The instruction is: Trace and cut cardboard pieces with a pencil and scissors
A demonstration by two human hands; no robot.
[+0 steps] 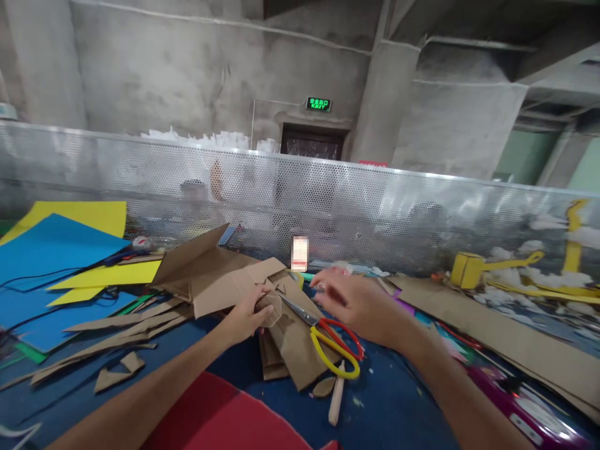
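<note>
My left hand (250,315) is closed around a small, roughly rounded piece of brown cardboard (273,311), pinched between thumb and fingers. Behind and beneath it lie larger folded cardboard sheets (234,281). To the right, my right hand (351,305) hovers with loosely bent fingers apart, slightly blurred by motion; I see nothing held in it. Just below that hand rests a pair of scissors (323,333) with one red and one yellow handle, its blades on the cardboard. Near the yellow handle are a pale wooden stick (336,394) and a small cardboard oval (324,387).
Blue and yellow sheets (56,250) and cardboard strips (112,331) cover the left. A red sheet (215,415) lies in front. On the right are a long cardboard sheet (497,325), a purple device (529,406) and a yellow hammer-like shape (467,270). A perforated metal screen (375,212) stands behind.
</note>
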